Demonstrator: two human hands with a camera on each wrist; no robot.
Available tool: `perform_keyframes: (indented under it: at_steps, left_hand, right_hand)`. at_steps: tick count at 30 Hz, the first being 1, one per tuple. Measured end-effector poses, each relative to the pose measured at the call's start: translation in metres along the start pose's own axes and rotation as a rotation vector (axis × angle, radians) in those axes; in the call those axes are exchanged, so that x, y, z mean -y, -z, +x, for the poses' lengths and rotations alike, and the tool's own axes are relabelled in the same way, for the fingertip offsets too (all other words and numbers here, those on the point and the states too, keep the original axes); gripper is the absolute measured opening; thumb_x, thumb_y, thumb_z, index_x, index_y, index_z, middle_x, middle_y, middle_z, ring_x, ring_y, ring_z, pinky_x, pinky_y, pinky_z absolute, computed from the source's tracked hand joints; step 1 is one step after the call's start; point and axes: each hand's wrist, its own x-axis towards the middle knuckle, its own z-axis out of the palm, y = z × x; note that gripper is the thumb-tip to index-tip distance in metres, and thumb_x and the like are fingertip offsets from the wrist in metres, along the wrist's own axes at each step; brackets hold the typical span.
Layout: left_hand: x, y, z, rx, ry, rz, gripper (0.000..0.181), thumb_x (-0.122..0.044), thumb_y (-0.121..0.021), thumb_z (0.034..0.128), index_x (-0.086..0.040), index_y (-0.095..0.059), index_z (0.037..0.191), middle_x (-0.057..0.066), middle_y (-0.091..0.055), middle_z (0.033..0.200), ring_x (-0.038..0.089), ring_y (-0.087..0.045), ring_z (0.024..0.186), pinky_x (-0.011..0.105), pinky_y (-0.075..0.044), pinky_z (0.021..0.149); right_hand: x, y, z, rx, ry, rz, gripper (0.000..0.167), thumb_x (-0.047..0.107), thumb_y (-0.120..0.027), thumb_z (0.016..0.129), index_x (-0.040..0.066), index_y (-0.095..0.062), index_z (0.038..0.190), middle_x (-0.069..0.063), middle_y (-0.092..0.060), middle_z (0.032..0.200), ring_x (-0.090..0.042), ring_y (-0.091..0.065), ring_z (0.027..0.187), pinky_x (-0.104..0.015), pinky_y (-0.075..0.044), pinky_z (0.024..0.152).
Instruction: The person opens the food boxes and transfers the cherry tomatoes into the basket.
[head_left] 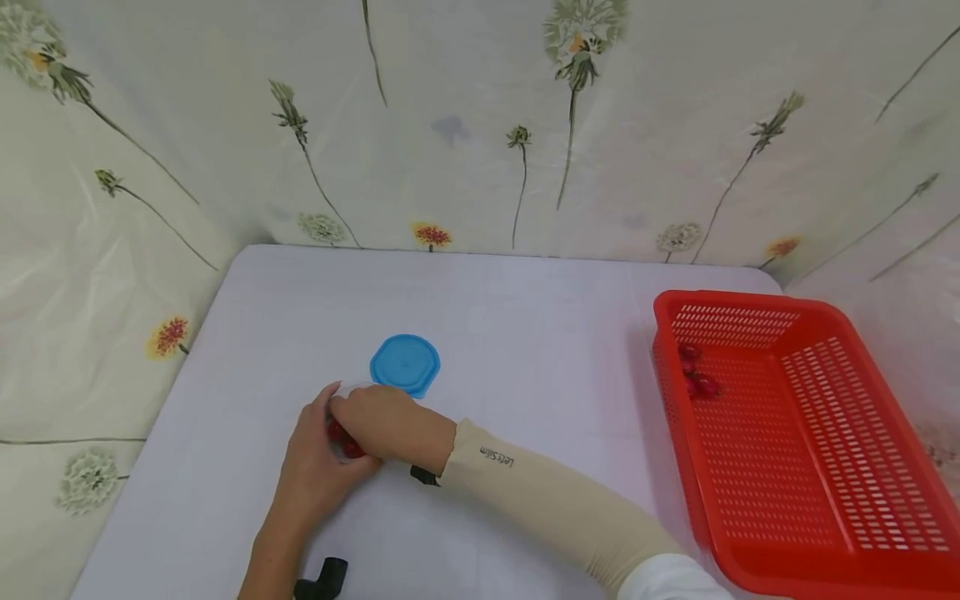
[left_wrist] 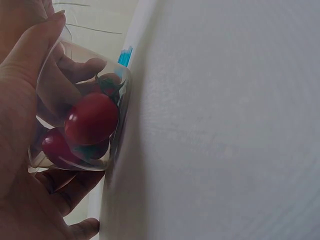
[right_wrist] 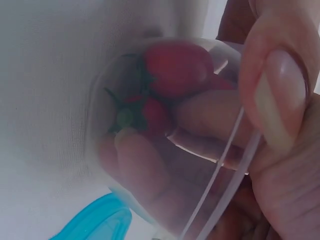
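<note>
My left hand (head_left: 311, 471) holds a clear plastic tub (left_wrist: 124, 85) on the white table, with its fingers and thumb around the side. Inside lie several red cherry tomatoes (left_wrist: 92, 119) with green tops. From above, my right hand (head_left: 386, 421) reaches into the tub. Seen through the wall in the right wrist view, its fingertips pinch a cherry tomato (right_wrist: 155, 116) by its green-topped end. Another cherry tomato (right_wrist: 180, 70) sits beside it. Just behind the tub lies a blue lid (head_left: 405, 364), flat on the table.
A red plastic basket (head_left: 847, 325) with slotted walls stands at the right of the table. Several cherry tomatoes (head_left: 705, 385) lie at its left side. Behind the white tabletop (head_left: 525, 333) hangs a flower-patterned sheet (head_left: 465, 167).
</note>
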Motion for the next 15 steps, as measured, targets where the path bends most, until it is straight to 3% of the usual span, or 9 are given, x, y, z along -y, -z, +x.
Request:
perform_keyframes:
  at_steps: [5, 9, 15]
  left_hand:
    - [0.0025, 0.0, -0.0001, -0.002, -0.002, 0.001, 0.106, -0.032, -0.091, 0.079, -0.012, -0.029, 0.162, 0.019, -0.048, 0.146, 0.038, -0.051, 0.131, 0.061, -0.047, 0.107]
    - [0.0044, -0.0008, 0.0005, -0.005, -0.009, -0.005, 0.107, -0.032, -0.092, 0.0786, -0.013, -0.028, 0.162, 0.018, -0.048, 0.145, 0.037, -0.051, 0.131, 0.06, -0.047, 0.106]
    - [0.0054, -0.001, 0.0027, -0.018, -0.041, -0.013, 0.109, -0.035, -0.094, 0.0767, -0.012, -0.03, 0.162, 0.017, -0.05, 0.143, 0.034, -0.052, 0.129, 0.058, -0.048, 0.105]
  right_hand:
    - [-0.0006, 0.0007, -0.0006, 0.005, 0.032, 0.004, 0.029, 0.019, -0.076, 0.097, 0.011, -0.064, 0.123, 0.002, -0.068, 0.097, -0.008, -0.062, 0.082, -0.016, -0.053, 0.071]
    - [-0.0033, 0.0015, 0.0026, 0.061, 0.036, 0.034, 0.032, 0.017, -0.074, 0.098, 0.01, -0.062, 0.126, 0.002, -0.065, 0.097, -0.009, -0.059, 0.084, -0.016, -0.051, 0.072]
    - [-0.0088, 0.0073, 0.0077, 0.154, 0.005, 0.206, 0.038, 0.013, -0.074, 0.096, 0.009, -0.058, 0.13, 0.002, -0.062, 0.093, -0.009, -0.058, 0.082, -0.017, -0.05, 0.067]
